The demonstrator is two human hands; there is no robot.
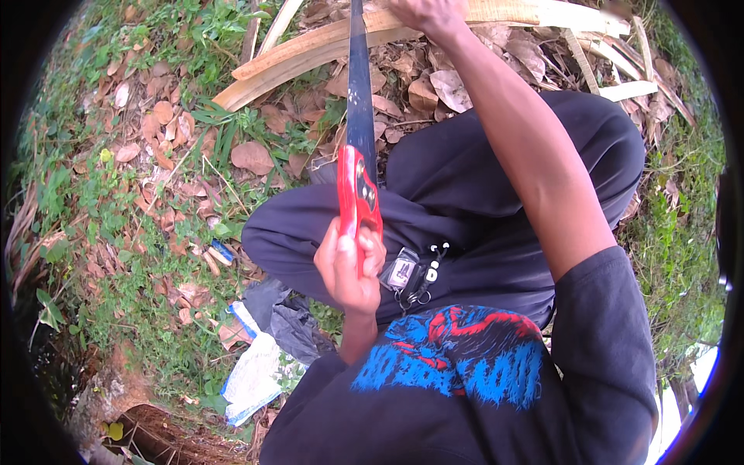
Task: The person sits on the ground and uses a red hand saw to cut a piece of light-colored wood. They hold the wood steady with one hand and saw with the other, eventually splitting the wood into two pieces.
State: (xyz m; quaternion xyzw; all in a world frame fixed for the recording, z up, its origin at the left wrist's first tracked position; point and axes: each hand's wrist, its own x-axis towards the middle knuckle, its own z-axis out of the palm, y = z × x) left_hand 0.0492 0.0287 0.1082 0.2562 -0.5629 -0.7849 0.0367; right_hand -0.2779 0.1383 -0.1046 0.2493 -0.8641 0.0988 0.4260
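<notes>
My left hand (pixel 353 267) is wrapped round the red handle of a handsaw (pixel 360 116), low in front of my lap. The saw's dark blade points away from me and crosses a pale wooden strip (pixel 298 52) at the top of the view. On that strip, right of the blade, rests my right hand (pixel 434 11), closed on the wood; its fingertips are partly cut off by the upper edge. Another wooden strip (pixel 244 93) lies just under the first. The blade's far end is out of view.
Several thin wood offcuts (pixel 628 91) lie at the far right. Dry leaves (pixel 252 157) and grass surround my crossed legs (pixel 496 167). A dark plastic bag (pixel 291 322) and a white wrapper (pixel 256 372) are at my left. Keys and a tag (pixel 403 269) hang at my waist.
</notes>
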